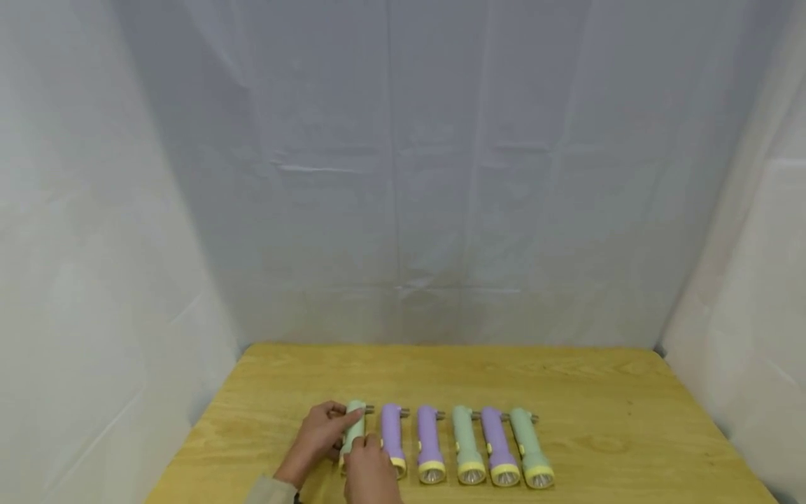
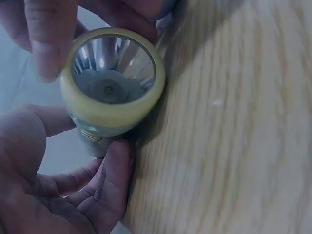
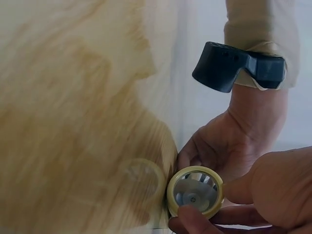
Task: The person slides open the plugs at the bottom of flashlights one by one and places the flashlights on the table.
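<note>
A light green flashlight [image 1: 354,426] with a yellow head rim lies at the left end of a row on the table. My left hand [image 1: 322,432] holds it by the body, thumb and fingers on either side, as the left wrist view shows. At its head, my right hand [image 1: 370,470] pinches the yellow rim [image 3: 171,196] between thumb and fingers. The reflector and bulb [image 2: 109,90] face the wrist cameras. Metal prongs [image 1: 369,408] stick out near the tail end. In the head view, my right hand hides most of the lamp head.
To the right lie several more flashlights side by side, heads toward me: a purple one [image 1: 391,428], another purple one [image 1: 428,435], a green one [image 1: 464,435], a purple one [image 1: 495,435] and a green one [image 1: 527,435]. White sheeting [image 1: 403,210] encloses the wooden table [image 1: 604,420].
</note>
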{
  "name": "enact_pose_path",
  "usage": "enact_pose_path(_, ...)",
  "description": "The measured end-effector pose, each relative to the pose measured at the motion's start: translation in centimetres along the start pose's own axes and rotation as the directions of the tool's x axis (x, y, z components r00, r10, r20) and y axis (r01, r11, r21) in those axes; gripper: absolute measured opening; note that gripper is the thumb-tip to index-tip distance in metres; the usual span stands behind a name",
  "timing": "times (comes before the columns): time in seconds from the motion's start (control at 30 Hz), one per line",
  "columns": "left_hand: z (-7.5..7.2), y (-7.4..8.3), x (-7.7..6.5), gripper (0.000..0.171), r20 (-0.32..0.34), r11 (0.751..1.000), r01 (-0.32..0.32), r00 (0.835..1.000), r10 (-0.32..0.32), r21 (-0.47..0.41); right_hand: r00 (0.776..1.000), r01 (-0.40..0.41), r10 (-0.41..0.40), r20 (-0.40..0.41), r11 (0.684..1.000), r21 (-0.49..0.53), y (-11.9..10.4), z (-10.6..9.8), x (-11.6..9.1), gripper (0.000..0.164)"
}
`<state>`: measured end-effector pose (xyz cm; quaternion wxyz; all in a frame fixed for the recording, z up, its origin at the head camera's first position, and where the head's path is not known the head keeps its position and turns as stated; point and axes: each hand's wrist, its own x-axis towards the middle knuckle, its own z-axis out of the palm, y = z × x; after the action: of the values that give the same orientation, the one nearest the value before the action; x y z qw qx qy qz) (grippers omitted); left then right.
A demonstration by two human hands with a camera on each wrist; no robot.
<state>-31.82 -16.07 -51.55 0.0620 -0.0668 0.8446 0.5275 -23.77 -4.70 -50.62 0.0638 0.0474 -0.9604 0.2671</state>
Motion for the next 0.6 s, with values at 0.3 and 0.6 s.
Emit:
enact_pose_path(0.3,0.06,-0.24,0.03,0.056,0.008,1.0,0.017,1.0,-0.017,-0.002,0.999,0.02,-0.022,-0.042,0.999,-0.05,-0.2,0.41,-0.25,0.023)
enact_pose_path(0.6,0.03,-0.4,-0.32,0.057,0.009,1.0,0.005,1.0,-0.005,-0.017,0.992,0.062,-0.074,-0.105,0.992,-0.113,-0.22,0.79,-0.58,0.022)
